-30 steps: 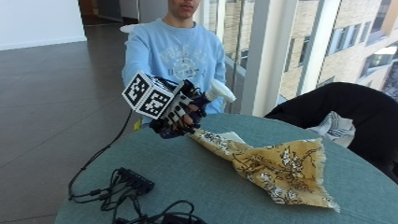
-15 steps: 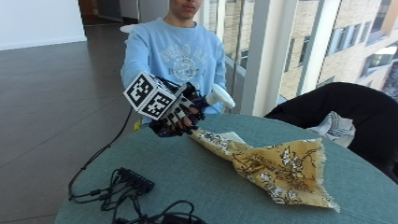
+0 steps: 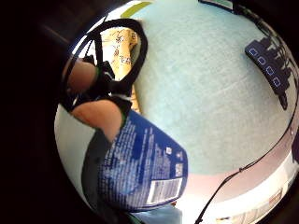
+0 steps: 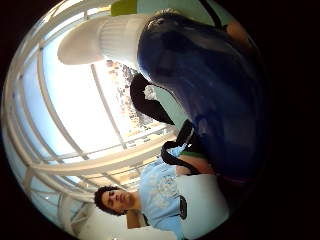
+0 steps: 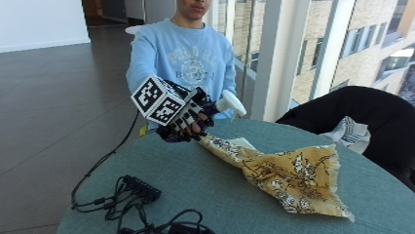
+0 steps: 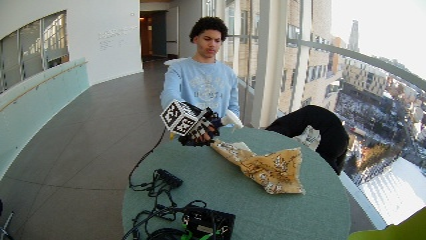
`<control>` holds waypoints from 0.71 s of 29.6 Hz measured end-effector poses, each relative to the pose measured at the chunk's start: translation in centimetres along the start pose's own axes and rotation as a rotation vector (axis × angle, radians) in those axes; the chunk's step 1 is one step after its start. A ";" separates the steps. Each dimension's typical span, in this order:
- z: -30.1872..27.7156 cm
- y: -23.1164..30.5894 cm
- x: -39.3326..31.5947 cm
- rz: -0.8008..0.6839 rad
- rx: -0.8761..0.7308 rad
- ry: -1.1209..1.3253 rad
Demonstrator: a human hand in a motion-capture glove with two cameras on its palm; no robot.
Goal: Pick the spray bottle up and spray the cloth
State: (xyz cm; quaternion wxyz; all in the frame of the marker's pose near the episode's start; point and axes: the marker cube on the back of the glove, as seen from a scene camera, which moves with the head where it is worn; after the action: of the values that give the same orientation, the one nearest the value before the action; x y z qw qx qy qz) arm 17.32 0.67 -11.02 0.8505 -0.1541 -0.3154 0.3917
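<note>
The right hand (image 5: 188, 119) still grips the bottle (image 5: 231, 102) with curled fingers, held above the table (image 5: 195, 190) edge beside the cloth (image 5: 285, 175); bottle and cloth sit much as before.

Gloved right hand (image 5: 188, 122) raised, fingers curled

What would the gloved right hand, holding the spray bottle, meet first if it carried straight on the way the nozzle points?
Probably the yellow cloth, though depth is unclear; the right hand grips the spray bottle just above the cloth's near end.
</note>
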 end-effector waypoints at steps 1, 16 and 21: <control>0.0 0.0 0.0 0.000 0.000 0.001; 1.1 0.4 -3.2 -0.128 0.053 -0.052; 2.4 0.3 -6.2 -0.249 0.108 -0.095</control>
State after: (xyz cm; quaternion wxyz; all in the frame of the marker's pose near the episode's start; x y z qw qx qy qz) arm 12.52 -3.82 -11.97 0.8836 -0.0488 -0.3504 0.3067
